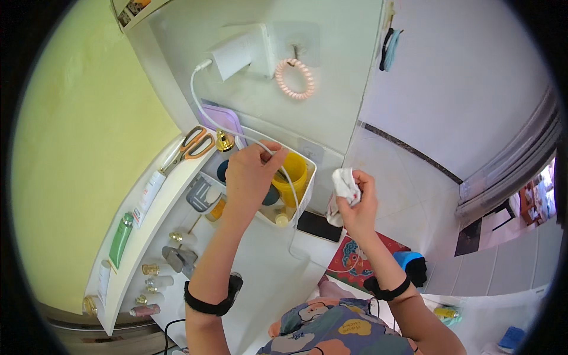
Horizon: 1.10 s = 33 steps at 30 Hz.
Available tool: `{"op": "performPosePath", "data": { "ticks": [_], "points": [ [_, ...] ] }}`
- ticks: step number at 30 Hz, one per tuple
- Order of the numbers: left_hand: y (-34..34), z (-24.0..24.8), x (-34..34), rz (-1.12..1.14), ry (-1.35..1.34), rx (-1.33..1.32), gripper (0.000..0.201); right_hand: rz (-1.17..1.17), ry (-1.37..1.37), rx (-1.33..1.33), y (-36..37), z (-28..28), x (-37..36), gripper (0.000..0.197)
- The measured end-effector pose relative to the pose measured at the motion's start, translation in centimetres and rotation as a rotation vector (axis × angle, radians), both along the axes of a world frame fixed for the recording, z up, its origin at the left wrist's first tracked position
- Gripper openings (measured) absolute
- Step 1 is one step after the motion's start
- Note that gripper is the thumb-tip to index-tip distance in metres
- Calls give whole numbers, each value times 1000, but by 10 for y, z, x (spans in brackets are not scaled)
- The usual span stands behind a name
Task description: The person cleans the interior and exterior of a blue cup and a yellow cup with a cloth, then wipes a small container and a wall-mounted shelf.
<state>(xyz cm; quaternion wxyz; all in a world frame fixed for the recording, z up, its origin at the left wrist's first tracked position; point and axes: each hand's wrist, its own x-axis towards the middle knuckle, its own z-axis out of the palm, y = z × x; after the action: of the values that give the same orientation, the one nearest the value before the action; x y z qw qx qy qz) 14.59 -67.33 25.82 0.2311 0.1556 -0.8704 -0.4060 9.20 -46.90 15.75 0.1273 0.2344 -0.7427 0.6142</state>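
My left hand [251,171] is closed, its thumb and fingertips pinched on a white charging cable [290,181] above a yellow cup [291,177]. The cable runs from a white plug-in charger [232,57] on the wall, past my fingers and down toward the desk. In my right hand [362,207] is a crumpled white cloth [344,186] with small red marks, gripped between thumb and fingers. A dark-screened phone [319,226] lies just below the cloth. The yellow cup stands in a white organizer box [311,170], under my left hand.
To the left, a white shelf [127,269] bears orange-handled scissors [198,143], a green tube [121,239] and a white tube [149,195]. Several small bottles stand below it on the white desk [254,284]. A pink coil hair tie [294,78] hangs from a wall hook.
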Motion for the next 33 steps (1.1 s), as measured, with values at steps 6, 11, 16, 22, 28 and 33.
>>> {"op": "performPosePath", "data": {
  "ticks": [6, 11, 16, 22, 28, 33],
  "points": [
    [15, 21, 9, -361, -185, 500, 21, 402, -275, 179, 10, -28, 27, 52],
    [31, 31, 3, -425, 118, 711, 18, 830, -349, 348, 23, -19, 28, 33],
    [37, 45, -1, -371, 410, 891, 22, 546, -304, -10, 58, 1, -6, 18],
    [64, 40, -3, -430, 273, 956, 24, 112, 41, -308, 63, 86, -74, 13],
    [96, 57, 5, -531, 300, 308, 18, 60, 307, -362, 49, 146, -114, 16],
    [113, 76, -6, -334, 595, -265, 25, 95, 411, -364, 40, 175, -132, 17]
  ]
}}
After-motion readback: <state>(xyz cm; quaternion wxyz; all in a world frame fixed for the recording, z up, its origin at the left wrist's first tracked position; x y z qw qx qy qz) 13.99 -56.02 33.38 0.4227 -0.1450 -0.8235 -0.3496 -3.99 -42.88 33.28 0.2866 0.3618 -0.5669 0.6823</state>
